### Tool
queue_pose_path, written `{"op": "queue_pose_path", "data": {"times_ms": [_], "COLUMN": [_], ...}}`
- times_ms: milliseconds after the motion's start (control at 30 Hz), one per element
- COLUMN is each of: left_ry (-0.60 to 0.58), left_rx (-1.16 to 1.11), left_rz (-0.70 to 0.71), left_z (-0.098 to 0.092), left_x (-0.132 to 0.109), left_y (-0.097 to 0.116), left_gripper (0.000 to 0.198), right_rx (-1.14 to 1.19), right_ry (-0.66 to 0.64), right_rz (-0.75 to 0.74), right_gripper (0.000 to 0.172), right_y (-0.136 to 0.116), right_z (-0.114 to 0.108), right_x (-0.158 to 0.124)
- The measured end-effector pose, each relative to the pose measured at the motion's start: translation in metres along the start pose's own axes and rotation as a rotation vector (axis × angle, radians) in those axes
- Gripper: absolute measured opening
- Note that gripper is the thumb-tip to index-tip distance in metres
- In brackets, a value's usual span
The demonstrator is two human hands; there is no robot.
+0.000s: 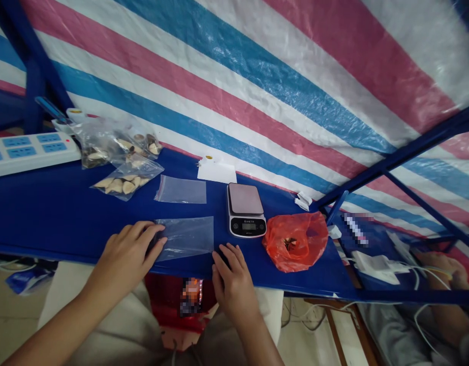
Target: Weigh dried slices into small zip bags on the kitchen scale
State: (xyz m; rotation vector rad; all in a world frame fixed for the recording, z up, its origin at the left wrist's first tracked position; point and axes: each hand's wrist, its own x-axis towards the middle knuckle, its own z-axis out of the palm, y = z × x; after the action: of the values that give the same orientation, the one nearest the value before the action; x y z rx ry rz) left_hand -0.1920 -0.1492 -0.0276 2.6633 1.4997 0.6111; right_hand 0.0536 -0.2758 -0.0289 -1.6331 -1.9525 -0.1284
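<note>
On the blue table (47,213), my left hand (129,254) lies flat, fingertips pinning the left end of an empty clear plastic bag (188,236). My right hand (232,282) rests open beside its right corner. The film looks flimsy and slippery, probably best pinched at an edge.

A makeshift packing workshop was indicated: a striped tarpaulin (257,76) was hung behind a small scale (246,209), with filled bags (122,168) and a power strip (28,150) left of it.
</note>
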Motion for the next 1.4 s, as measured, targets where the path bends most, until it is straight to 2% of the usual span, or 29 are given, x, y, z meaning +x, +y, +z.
{"op": "queue_pose_path", "data": {"times_ms": [233, 367, 467, 567, 767, 1100, 1267, 1400], "left_ry": [0.023, 0.047, -0.019, -0.072, -0.071, -0.080, -0.073, -0.132], "left_rx": [-0.156, -0.225, -0.218, -0.178, -0.067, -0.087, -0.168, -0.232], "left_rz": [-0.014, -0.141, -0.226, -0.228, -0.188, -0.170, -0.217, -0.301], "left_z": [-0.002, -0.007, -0.009, -0.012, -0.015, -0.013, -0.014, -0.019], "left_x": [0.004, 0.001, 0.001, 0.004, 0.006, 0.005, 0.006, 0.014], "left_y": [-0.008, -0.010, -0.011, -0.008, -0.001, -0.005, -0.007, -0.006], "left_gripper": [0.048, 0.051, 0.058, 0.058, 0.051, 0.052, 0.056, 0.057], "right_rx": [0.051, 0.100, 0.131, 0.120, 0.001, 0.032, 0.152, 0.197], "right_ry": [-0.038, 0.015, 0.023, -0.026, -0.092, -0.123, -0.026, 0.045], "right_rz": [0.009, 0.055, 0.075, 0.079, 0.085, 0.057, 0.106, 0.159], "right_gripper": [0.034, 0.032, 0.032, 0.035, 0.035, 0.031, 0.028, 0.027], "right_y": [0.014, 0.014, 0.011, 0.002, -0.012, -0.005, 0.003, 0.005], "right_z": [-0.007, -0.005, -0.006, -0.008, -0.005, -0.009, -0.007, -0.005], "right_x": [-0.005, -0.006, -0.005, -0.001, 0.009, 0.007, -0.001, -0.004]}}
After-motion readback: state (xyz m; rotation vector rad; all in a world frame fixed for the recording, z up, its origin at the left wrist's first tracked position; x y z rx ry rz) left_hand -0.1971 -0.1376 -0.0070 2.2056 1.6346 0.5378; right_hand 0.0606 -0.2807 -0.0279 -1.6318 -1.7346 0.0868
